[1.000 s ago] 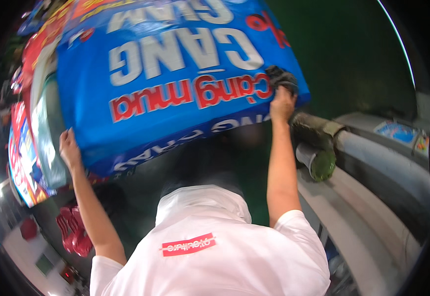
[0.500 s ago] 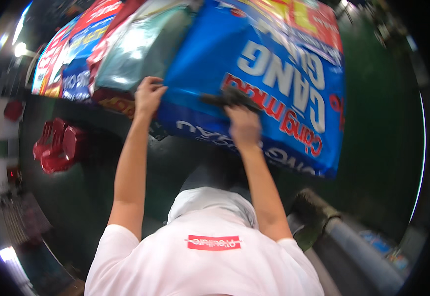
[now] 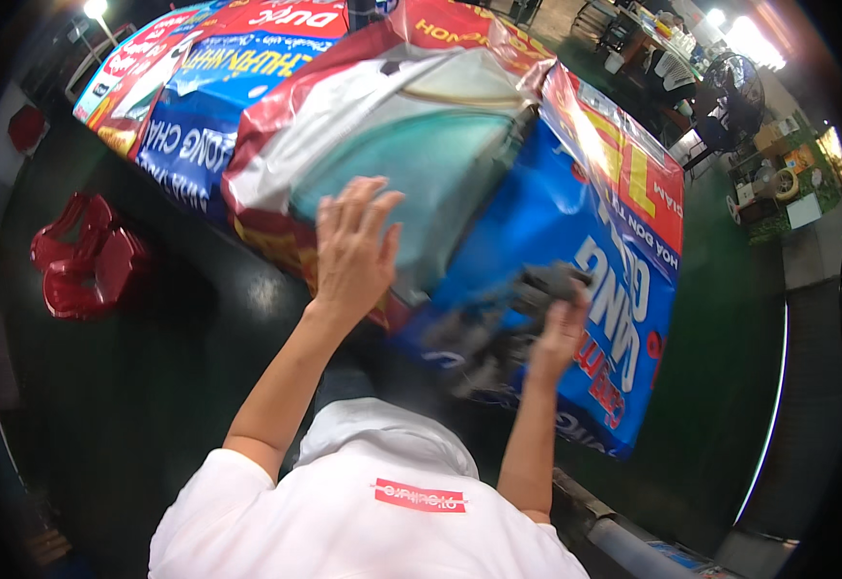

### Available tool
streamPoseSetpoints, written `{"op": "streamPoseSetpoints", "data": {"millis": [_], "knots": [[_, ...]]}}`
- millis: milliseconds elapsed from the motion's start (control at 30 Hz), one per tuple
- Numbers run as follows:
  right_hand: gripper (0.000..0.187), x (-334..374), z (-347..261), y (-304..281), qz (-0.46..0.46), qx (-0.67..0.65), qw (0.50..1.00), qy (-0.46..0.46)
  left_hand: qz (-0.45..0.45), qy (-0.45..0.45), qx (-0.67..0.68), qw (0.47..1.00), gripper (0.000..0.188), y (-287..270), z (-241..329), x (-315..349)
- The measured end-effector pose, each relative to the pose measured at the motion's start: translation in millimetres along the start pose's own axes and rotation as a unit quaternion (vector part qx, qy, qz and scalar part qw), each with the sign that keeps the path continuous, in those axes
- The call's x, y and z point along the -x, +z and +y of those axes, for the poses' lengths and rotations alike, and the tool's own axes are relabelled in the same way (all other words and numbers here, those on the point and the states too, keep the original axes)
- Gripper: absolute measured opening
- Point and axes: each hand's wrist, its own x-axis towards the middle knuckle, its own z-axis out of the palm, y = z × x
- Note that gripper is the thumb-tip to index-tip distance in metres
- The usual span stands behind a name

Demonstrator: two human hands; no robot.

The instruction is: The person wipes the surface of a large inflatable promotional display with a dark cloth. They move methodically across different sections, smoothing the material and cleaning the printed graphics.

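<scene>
Large glossy printed sheets cover a broad surface before me. My left hand [image 3: 353, 246] is spread, fingers apart, over the near part of a sheet with a teal and grey picture [image 3: 411, 159] and a dark red border. Whether its palm touches the sheet I cannot tell. To the right, my right hand [image 3: 558, 338] grips a dark grey cloth [image 3: 548, 286] above the near part of a bright blue printed sheet [image 3: 527, 207]. Motion smears the cloth, and its loose part trails left over the sheet's near edge.
Red plastic chairs [image 3: 102, 261] stand on the dark green floor [image 3: 194, 328] at left. More printed sheet in red and blue [image 3: 208, 77] stretches to the far left. A large fan [image 3: 730, 96] and cluttered shelves [image 3: 778, 183] are at the far right. A grey pipe-like bar [image 3: 623, 545] lies low at right.
The view has shifted, bringing more of the teal sheet and the room into sight. My left hand has gone from curled fingers to spread ones. My right hand with the cloth has moved right and nearer.
</scene>
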Motion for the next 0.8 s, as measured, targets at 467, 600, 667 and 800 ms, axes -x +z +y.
{"op": "streamPoseSetpoints", "data": {"millis": [467, 600, 667, 800], "knots": [[0.043, -161, 68, 218, -0.148, 0.418, 0.893, -0.073, -0.207, -0.076, 0.061, 0.974, 0.07, -8, -135, -21], [0.037, -93, 0, 194, -0.273, 0.434, 0.858, -0.04, -0.284, -0.056, 0.118, 0.95, 0.064, -25, -151, -35], [0.034, -79, -39, 186, -0.322, 0.457, 0.828, -0.049, -0.237, -0.113, 0.222, 0.939, 0.043, -30, -174, -45], [0.033, -118, -85, 203, -0.244, 0.206, 0.936, 0.146, -0.118, -0.189, 0.266, 0.938, 0.027, -17, -272, -74]]}}
